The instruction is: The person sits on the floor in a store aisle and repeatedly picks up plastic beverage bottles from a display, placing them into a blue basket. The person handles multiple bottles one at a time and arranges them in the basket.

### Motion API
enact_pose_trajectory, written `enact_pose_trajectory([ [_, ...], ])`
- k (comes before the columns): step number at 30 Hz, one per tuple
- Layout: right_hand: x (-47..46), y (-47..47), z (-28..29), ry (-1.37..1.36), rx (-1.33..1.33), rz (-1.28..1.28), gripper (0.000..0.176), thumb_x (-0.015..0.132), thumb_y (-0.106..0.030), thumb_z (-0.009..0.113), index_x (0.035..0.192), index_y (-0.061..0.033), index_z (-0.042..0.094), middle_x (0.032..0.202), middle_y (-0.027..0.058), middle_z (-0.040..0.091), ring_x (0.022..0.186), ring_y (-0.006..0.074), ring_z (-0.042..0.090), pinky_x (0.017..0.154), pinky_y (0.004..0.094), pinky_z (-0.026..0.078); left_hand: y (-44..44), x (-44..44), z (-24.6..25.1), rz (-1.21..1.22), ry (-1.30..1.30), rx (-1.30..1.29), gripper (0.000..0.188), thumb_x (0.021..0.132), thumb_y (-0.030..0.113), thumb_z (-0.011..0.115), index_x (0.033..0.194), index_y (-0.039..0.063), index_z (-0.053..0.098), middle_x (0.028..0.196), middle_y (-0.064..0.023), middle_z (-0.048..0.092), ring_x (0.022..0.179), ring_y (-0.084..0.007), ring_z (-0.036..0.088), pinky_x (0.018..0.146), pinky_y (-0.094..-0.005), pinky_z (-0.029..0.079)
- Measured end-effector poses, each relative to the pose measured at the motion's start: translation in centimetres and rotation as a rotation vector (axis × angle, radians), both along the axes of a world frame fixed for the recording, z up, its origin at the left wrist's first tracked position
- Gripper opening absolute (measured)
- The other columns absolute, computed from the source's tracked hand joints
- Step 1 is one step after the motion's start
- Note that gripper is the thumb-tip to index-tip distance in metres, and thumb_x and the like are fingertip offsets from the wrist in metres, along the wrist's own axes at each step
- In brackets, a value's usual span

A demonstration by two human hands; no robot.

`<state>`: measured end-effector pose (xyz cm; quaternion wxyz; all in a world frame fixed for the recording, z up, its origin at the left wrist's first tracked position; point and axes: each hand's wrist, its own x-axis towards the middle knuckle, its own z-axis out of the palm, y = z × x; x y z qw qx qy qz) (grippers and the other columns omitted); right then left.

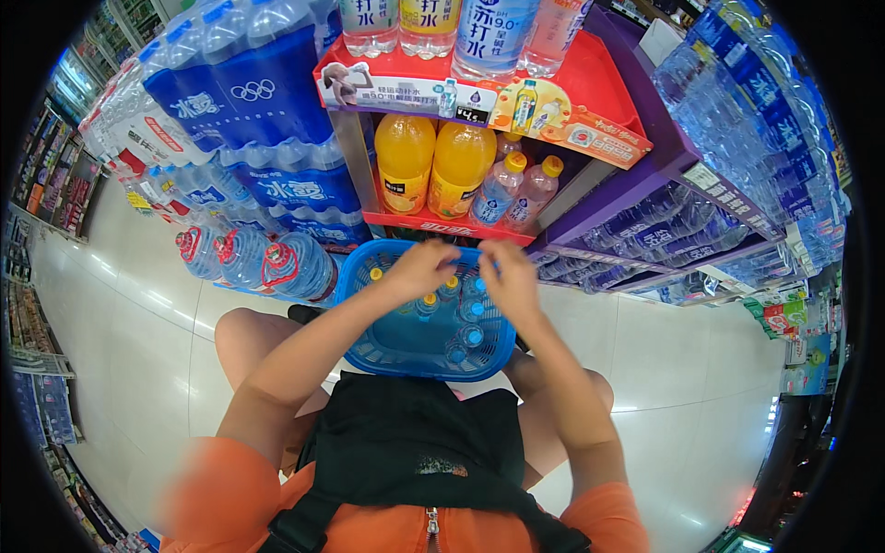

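Observation:
A blue plastic shopping basket (429, 374) stands on the floor between my bent knees. Inside it are several small bottles, some with yellow caps (429, 300) and some with light-blue caps (471, 311). Over the basket's far rim, my left hand (423, 266) and my right hand (511, 280) face each other, a small gap apart. Both have curled fingers and look blurred; whether anything small is in them cannot be made out. Just beyond, a red-edged display shelf (387, 220) holds large orange juice bottles (404, 162) and smaller capped drink bottles (496, 192).
More bottles (487, 38) stand on the display's red top tray (601, 76). Shrink-wrapped water packs (242, 97) are stacked to the left, with large handled water jugs (294, 266) in front. A purple rack (608, 200) of bottled water is on the right. Pale tile floor (138, 325) surrounds me.

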<state>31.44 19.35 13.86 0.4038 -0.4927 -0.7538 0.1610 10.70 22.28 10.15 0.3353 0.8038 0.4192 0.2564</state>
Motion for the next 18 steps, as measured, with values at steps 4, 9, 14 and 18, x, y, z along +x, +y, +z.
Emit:
enact_pose_trajectory([
  [4, -0.2, -0.3, -14.4, -0.261, -0.36, -0.008, 0.029, 0.085, -0.007, 0.067, 0.113, -0.0044, 0.064, 0.113, 0.0185, 0.064, 0.099, 0.0393, 0.067, 0.083, 0.047, 0.056, -2.1, 0.2, -12.3, -0.039, 0.323, -0.23, 0.046, 0.084, 0.015, 0.069, 0.127, 0.002, 0.06, 0.127, -0.0237, 0.058, 0.117, -0.038, 0.059, 0.099, -0.0442, 0.05],
  [9, -2.9, 1.2, -19.7, -0.439, -0.655, -0.008, 0.041, 0.084, -0.006, 0.066, 0.125, -0.0071, 0.058, 0.13, 0.0202, 0.056, 0.109, 0.0407, 0.065, 0.088, 0.0494, 0.056, -4.4, 1.0, -16.2, 0.004, 0.358, -0.299, 0.058, 0.083, 0.014, 0.069, 0.137, 0.0, 0.052, 0.143, -0.0247, 0.048, 0.131, -0.0408, 0.05, 0.107, -0.0445, 0.045],
  [14, -4.4, 1.7, -22.9, -0.63, -0.727, 0.011, 0.037, 0.084, -0.007, 0.066, 0.12, -0.0086, 0.059, 0.124, 0.0202, 0.058, 0.103, 0.0412, 0.067, 0.084, 0.0494, 0.058, -4.4, 1.1, -15.4, -0.063, 0.448, -0.381, 0.06, 0.083, 0.013, 0.07, 0.139, 0.002, 0.051, 0.147, -0.0229, 0.046, 0.133, -0.0432, 0.046, 0.11, -0.0458, 0.042],
  [18, -3.7, 0.8, -23.1, -0.613, -0.606, -0.043, 0.032, 0.083, -0.013, 0.068, 0.114, -0.011, 0.06, 0.11, 0.0178, 0.065, 0.091, 0.0406, 0.07, 0.077, 0.0494, 0.058, -5.1, 0.6, -16.4, -0.019, 0.379, -0.31, 0.062, 0.084, 0.014, 0.07, 0.141, 0.002, 0.049, 0.145, -0.0226, 0.048, 0.133, -0.0418, 0.047, 0.11, -0.0454, 0.042],
])
